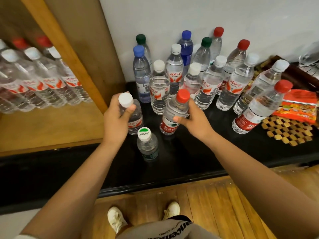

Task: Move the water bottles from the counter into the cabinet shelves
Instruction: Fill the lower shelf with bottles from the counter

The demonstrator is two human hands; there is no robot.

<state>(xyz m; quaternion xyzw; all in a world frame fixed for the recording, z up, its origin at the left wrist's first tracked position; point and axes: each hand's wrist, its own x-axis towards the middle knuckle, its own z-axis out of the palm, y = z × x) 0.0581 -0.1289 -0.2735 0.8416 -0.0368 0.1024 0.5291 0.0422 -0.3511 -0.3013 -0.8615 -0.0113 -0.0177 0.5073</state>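
Note:
My left hand (115, 118) grips a white-capped water bottle (136, 118) near its neck, over the black counter (189, 152). My right hand (193, 120) grips a red-capped bottle (172, 118) with a red label, tilted slightly. A short bottle with a green-and-white cap (147, 145) stands on the counter just in front of both hands. Behind them, several more bottles (208, 87) with white, red, blue and green caps stand against the wall. In the wooden cabinet shelf (51, 128) at left, several bottles (39, 80) stand in a row.
A red snack packet (298, 107) lies on a woven mat (286, 130) at the counter's right. A dark tray (293, 73) sits behind it. A wooden cabinet frame post (69, 54) separates shelf and counter. My shoes stand on the wooden floor (215, 204) below.

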